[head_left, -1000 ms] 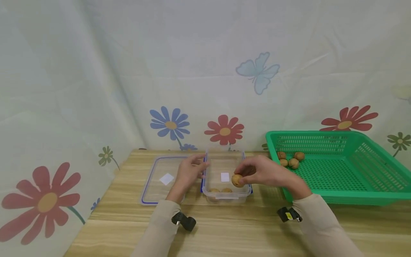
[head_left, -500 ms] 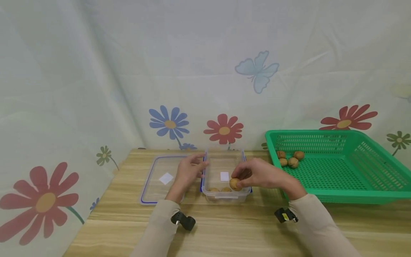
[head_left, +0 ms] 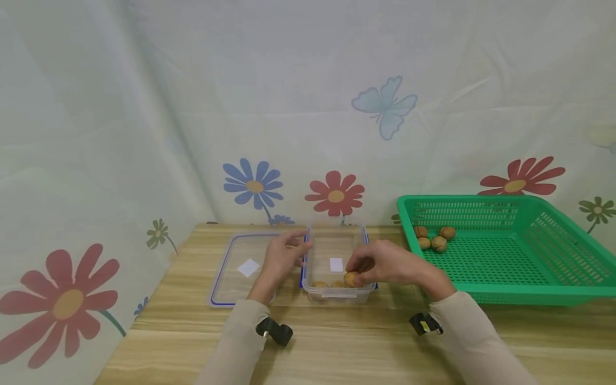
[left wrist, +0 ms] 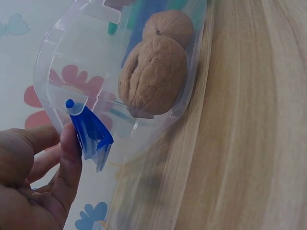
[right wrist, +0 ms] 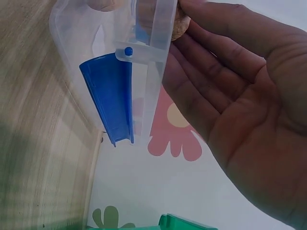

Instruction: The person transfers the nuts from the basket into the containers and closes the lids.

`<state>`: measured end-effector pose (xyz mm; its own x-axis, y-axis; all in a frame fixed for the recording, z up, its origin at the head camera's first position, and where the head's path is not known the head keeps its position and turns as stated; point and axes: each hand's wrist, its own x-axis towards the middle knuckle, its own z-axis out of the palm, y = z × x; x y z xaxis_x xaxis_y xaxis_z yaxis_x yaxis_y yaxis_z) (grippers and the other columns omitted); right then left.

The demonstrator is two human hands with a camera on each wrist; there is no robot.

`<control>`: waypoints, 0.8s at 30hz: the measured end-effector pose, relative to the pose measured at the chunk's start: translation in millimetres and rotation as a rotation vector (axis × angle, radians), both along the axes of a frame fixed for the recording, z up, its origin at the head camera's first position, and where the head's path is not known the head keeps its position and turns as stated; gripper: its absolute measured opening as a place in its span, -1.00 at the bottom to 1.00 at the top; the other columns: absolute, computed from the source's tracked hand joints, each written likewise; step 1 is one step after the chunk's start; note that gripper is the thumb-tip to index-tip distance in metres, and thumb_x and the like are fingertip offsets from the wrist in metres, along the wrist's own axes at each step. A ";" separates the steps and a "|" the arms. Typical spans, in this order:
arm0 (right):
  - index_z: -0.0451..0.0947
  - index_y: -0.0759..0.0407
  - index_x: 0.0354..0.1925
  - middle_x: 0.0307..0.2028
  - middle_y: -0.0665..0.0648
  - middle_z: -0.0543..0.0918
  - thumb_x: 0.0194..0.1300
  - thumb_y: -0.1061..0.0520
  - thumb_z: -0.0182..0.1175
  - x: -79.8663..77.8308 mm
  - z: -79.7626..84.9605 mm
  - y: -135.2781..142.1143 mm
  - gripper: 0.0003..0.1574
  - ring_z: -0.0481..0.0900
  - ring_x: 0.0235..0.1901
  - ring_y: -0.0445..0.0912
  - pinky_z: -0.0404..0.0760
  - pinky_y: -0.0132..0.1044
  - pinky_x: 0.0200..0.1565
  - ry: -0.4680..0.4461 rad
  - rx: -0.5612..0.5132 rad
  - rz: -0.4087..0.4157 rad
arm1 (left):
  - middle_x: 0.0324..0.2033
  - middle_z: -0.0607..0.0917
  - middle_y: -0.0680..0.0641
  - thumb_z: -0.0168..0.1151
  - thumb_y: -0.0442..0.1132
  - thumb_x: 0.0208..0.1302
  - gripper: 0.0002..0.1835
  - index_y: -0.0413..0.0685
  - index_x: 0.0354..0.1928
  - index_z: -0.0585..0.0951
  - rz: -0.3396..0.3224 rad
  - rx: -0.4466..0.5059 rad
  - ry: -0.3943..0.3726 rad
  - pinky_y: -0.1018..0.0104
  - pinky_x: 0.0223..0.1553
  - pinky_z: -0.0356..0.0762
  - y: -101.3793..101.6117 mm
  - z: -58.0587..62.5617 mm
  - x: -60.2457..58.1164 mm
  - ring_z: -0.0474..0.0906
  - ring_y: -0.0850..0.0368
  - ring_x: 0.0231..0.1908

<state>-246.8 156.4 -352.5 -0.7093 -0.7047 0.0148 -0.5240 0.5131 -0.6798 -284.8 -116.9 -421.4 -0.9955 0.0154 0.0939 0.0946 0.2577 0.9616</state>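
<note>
A clear plastic food container [head_left: 340,292] with blue side clips stands on the wooden table between the two hands. My right hand [head_left: 387,263] pinches a walnut [head_left: 351,279] low at the container's front right corner, inside the rim. Two more walnuts lie along the front inside; the left wrist view shows one walnut [left wrist: 153,76] with another walnut [left wrist: 171,26] behind it. On the left side, my left hand [head_left: 283,258] holds the container's edge, its thumb against the blue clip [left wrist: 91,134]. The right wrist view shows the held walnut partly hidden behind the fingers and container wall.
The clear lid [head_left: 240,248] with a blue seal lies left of the container, partly behind the left forearm. A green basket [head_left: 486,291] stands at the right, with several walnuts [head_left: 439,244] in its left back corner. A flowered curtain [head_left: 269,107] hangs behind the table.
My right hand has lowered the walnut into the container, slightly towards the front. The left hand has stayed at the container's edge.
</note>
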 end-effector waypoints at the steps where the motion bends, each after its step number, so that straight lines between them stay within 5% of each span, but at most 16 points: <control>1: 0.77 0.17 -0.08 -0.21 -0.06 0.76 0.33 0.24 0.50 0.4 0.0 -0.3 -0.80 0.72 -0.20 -0.19 0.77 -0.37 -0.10 0.006 0.006 -0.001 | -0.01 0.71 -0.31 0.40 -0.29 0.46 -0.58 -0.21 0.30 0.66 0.000 -0.001 -0.001 0.25 -0.36 0.82 0.0 -0.1 0.1 0.72 0.06 -0.40; 24: 0.80 0.20 -0.18 -0.27 -0.02 0.77 0.29 0.36 0.48 1.7 -4.9 -12.0 -0.86 0.62 -0.30 -0.29 0.72 -0.40 -0.16 0.181 0.136 0.035 | -0.03 0.72 -0.29 0.41 -0.27 0.46 -0.56 -0.21 0.32 0.65 -0.009 -0.014 0.013 0.27 -0.38 0.81 0.9 3.6 1.8 0.71 0.08 -0.44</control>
<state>-245.1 144.4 -357.4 -0.6791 -0.7328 0.0430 -0.6500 0.5730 -0.4992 -283.1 -116.0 -417.8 -0.9940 0.0254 0.1062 0.1091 0.2700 0.9567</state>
